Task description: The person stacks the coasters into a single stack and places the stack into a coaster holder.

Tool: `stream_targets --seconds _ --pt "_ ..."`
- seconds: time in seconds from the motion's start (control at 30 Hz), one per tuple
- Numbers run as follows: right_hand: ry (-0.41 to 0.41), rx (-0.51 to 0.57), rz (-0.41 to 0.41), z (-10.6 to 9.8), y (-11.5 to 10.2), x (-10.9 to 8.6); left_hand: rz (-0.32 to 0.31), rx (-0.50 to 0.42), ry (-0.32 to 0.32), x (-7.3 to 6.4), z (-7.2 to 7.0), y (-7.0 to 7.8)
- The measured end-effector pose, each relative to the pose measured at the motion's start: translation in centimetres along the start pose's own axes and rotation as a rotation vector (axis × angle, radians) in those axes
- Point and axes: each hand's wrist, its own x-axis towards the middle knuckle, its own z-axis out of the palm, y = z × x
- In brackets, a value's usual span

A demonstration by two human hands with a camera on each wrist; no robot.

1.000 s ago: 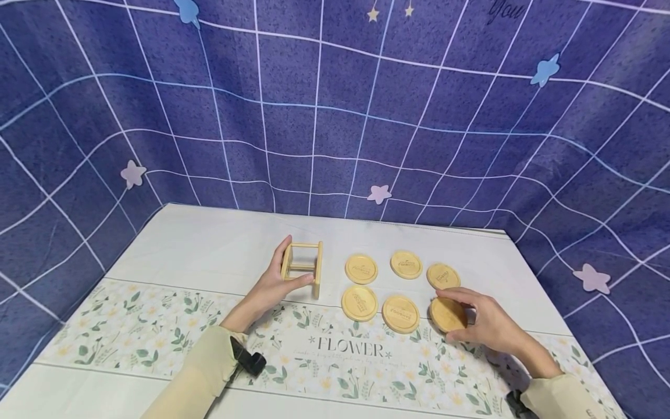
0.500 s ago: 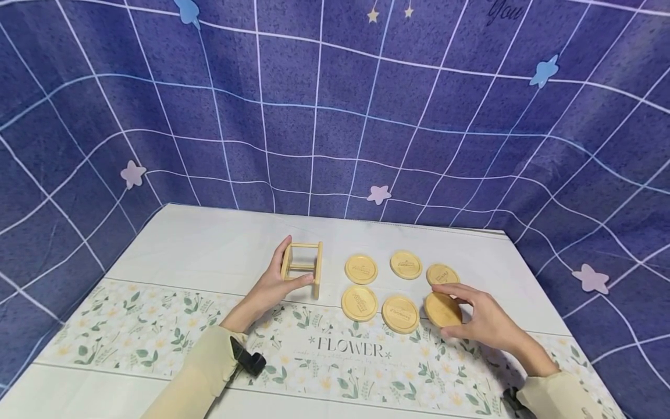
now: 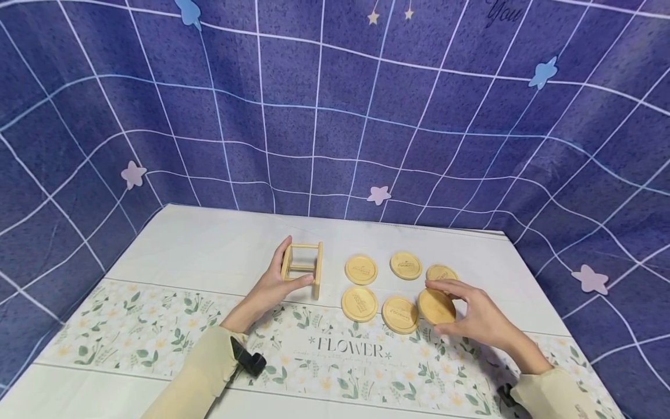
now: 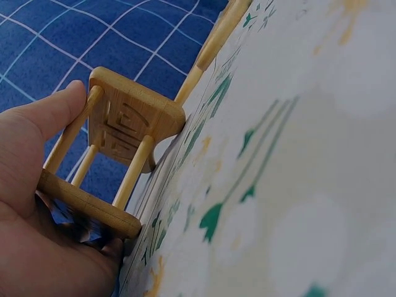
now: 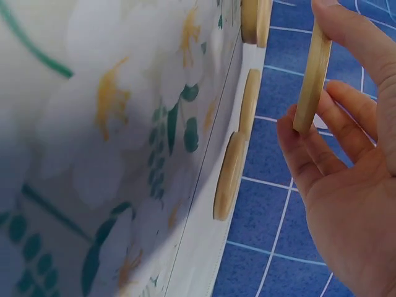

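A: ok so what's each hand actually doing?

B: right hand (image 3: 478, 315) is pinching a coaster (image 3: 437, 306) by the rim, thumb on the near edge, fingers on the far one. left hand (image 3: 272, 284) is curled round the little wooden rack (image 3: 319, 269), thumb reaching across to the right-hand plate.

A: is that coaster down on the cloth (image 3: 209, 244) or up?

B: up. the right wrist view catches it edge-on, clear of the cloth. from the head cam it's right by the front row's middle one, plain face showing. can't tell if those two overlap or just line up that way.

A: and the other coasters (image 3: 362, 269)?

B: five, lying flat between the rack and the right hand. three in the back row, two in front. back right one is partly hidden by the index finger. they've got dark marks on top, too small for me to read.

A: rack upright?

B: looks like it's standing on the cloth, rods running between the two plates. one plate has a carved pattern on its inside face.
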Motion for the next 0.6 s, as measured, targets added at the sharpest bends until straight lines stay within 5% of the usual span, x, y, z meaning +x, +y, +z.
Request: stream_targets --seconds 0.6 --pt "0.002 0.01 -0.049 0.8 -1.0 1.3 0.015 0.059 0.012 -0.1 -0.1 0.0"
